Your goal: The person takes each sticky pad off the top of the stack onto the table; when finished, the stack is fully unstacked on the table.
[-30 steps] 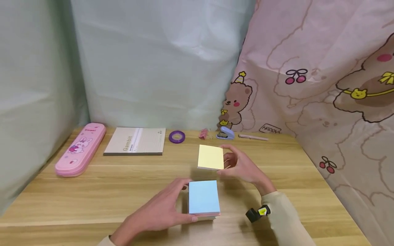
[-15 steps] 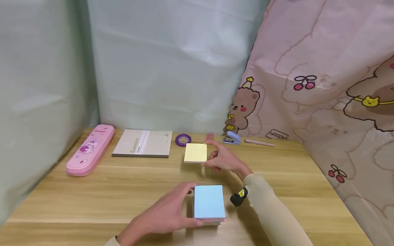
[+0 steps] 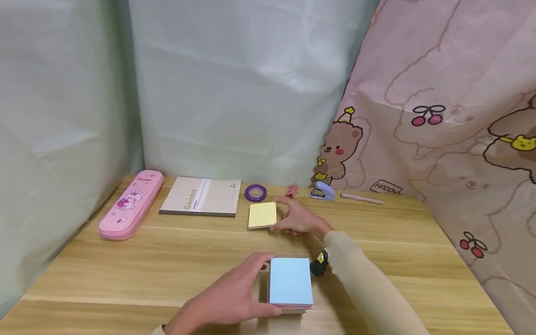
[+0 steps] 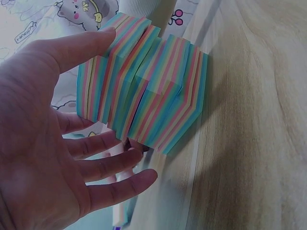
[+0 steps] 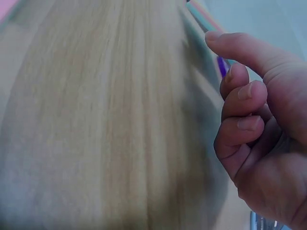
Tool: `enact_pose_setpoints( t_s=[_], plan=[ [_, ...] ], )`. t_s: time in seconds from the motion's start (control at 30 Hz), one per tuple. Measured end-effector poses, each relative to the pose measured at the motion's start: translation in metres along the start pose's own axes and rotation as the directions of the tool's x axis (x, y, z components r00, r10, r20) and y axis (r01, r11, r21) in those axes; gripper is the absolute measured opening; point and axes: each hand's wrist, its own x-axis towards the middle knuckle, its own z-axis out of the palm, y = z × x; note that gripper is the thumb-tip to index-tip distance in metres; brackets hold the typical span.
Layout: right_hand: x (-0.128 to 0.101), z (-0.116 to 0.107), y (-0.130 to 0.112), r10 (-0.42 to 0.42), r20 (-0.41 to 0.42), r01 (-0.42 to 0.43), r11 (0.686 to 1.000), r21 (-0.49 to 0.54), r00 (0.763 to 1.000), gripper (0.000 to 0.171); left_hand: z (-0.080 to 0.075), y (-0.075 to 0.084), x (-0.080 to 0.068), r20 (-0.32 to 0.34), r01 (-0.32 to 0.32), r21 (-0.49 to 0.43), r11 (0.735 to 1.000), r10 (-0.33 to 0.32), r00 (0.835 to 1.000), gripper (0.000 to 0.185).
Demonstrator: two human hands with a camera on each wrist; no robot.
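A thick block of sticky notes (image 3: 290, 281) with a blue top sheet stands near the table's front edge. My left hand (image 3: 259, 288) holds it from the left, thumb on the far side, fingers (image 4: 110, 163) along the near side. In the left wrist view the block (image 4: 144, 91) shows its rainbow-striped edges, split into offset sections. Further back a thinner yellow-topped pad (image 3: 262, 215) lies flat on the wood. My right hand (image 3: 282, 215) pinches its right edge. In the right wrist view the thumb (image 5: 230, 43) reaches the pad's striped edge (image 5: 201, 12) and the other fingers are curled.
Along the back of the wooden table (image 3: 125, 270) lie a pink pencil case (image 3: 131, 204), a beige notebook (image 3: 202, 197), a purple tape roll (image 3: 255, 192), pink clips (image 3: 291, 190), a blue stapler (image 3: 323, 191) and a pen (image 3: 361, 198). Curtains close off the left, back and right.
My right hand has carried the yellow-topped pad away from the block, back and to the left, and lowered it onto the table. My left hand has stayed on the block.
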Motion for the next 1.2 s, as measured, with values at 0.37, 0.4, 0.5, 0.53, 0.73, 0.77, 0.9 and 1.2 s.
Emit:
enact_pose_setpoints(
  t_s=[0.37,0.4,0.5,0.53,0.73,0.77,0.9,1.2],
  plan=[
    [0.007,0.002,-0.004,0.099,0.007,-0.098,0.995,-0.023,0.995,0.1,0.002,0.001,-0.001,0.008,-0.009,-0.01,1.0,0.009,1.0,0.1],
    [0.007,0.002,-0.005,0.107,0.006,-0.106,0.994,-0.03,0.994,0.1,0.002,0.001,-0.001,0.01,-0.008,-0.012,1.0,0.008,1.0,0.1],
    [0.008,0.003,-0.006,0.124,0.0,-0.124,0.991,-0.043,0.992,0.1,0.001,0.002,-0.001,0.012,-0.01,-0.008,1.0,0.01,1.0,0.101],
    [0.009,0.003,-0.006,0.128,-0.001,-0.128,0.99,-0.051,0.992,0.1,0.001,0.002,-0.001,0.012,-0.01,-0.006,1.0,0.01,1.0,0.101],
    [0.014,0.005,-0.009,0.144,0.002,-0.143,0.986,-0.088,0.99,0.099,0.002,0.002,-0.001,-0.002,-0.01,0.006,1.0,0.01,1.0,0.102],
    [0.014,0.005,-0.009,0.148,0.002,-0.147,0.985,-0.09,0.989,0.098,0.002,0.002,-0.001,-0.004,-0.011,0.005,1.0,0.011,1.0,0.101],
    [0.016,0.006,-0.011,0.169,0.0,-0.168,0.981,-0.098,0.986,0.097,0.001,0.002,-0.001,-0.004,-0.013,0.001,1.0,0.013,1.0,0.1],
    [0.018,0.008,-0.013,0.194,-0.016,-0.195,0.976,-0.1,0.981,0.095,0.001,0.001,0.0,-0.002,-0.013,-0.01,1.0,0.013,1.0,0.1]
  ],
)
